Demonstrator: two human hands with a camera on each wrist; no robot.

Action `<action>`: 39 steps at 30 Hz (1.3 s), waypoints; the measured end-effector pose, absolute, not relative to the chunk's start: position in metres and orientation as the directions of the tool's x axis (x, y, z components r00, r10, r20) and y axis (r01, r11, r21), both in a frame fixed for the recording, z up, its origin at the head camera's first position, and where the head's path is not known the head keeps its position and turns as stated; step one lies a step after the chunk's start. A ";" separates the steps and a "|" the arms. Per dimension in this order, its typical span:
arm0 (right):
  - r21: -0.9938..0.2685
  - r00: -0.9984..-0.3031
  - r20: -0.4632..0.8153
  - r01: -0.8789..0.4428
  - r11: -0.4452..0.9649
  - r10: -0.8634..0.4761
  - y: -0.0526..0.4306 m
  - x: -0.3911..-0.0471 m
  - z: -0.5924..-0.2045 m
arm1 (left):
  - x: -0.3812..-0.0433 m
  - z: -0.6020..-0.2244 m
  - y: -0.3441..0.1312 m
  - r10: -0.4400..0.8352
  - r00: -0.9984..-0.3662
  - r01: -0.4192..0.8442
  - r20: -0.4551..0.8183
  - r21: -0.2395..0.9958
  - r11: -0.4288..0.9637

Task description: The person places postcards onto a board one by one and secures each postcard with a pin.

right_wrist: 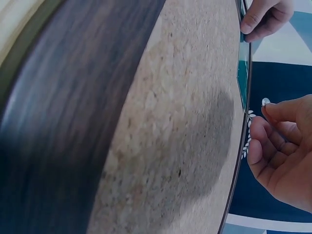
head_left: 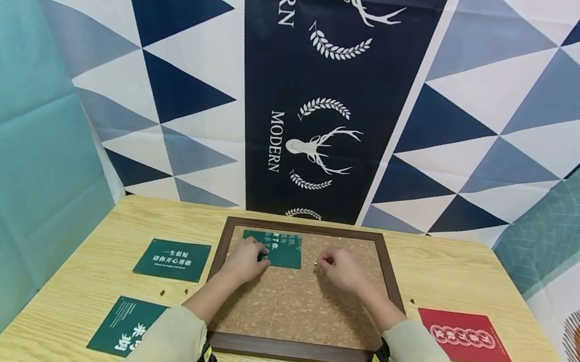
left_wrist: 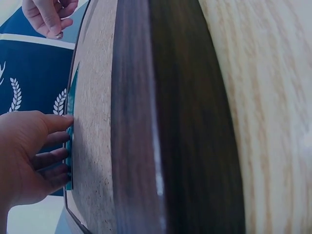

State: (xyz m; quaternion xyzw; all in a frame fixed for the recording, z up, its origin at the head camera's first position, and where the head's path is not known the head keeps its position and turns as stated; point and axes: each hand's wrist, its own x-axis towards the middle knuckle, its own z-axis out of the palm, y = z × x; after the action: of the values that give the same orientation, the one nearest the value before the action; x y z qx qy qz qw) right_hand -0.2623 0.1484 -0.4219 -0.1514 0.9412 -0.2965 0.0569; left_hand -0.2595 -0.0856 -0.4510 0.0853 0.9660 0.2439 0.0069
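A green card with white print lies at the upper left of the framed corkboard. My left hand rests on that card, its fingers extended along the surface in the left wrist view. Over the board, just right of the card, my right hand pinches a small shiny thumbtack between thumb and forefinger. The tack is apart from the cork in the right wrist view. Part of the card is hidden under the left hand.
Left of the board lie a green card and another green card, partly covered by the left sleeve. Near them are small tacks. At the right, a red card and one tack lie on the wooden table.
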 end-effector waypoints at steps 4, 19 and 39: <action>-0.572 -0.942 -0.010 -0.269 0.775 -0.335 0.145 -0.264 -0.423 | -0.259 -0.449 -0.085 0.168 -0.985 0.161 0.028 0.473 0.866; -0.555 -0.942 -0.031 -0.262 0.790 -0.334 0.126 -0.268 -0.431 | -0.260 -0.450 -0.085 0.159 -0.987 0.155 0.032 0.466 0.871; -0.580 -0.940 -0.102 -0.210 0.787 -0.325 0.116 -0.272 -0.439 | -0.258 -0.448 -0.083 0.153 -0.988 0.145 0.022 0.480 0.865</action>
State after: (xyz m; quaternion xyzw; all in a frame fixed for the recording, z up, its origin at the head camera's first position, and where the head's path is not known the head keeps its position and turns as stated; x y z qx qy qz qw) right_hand -0.2716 0.1158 -0.4388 -0.1421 0.9402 -0.2934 0.0984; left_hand -0.2579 -0.0834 -0.4485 0.0770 0.9657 0.2479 0.0084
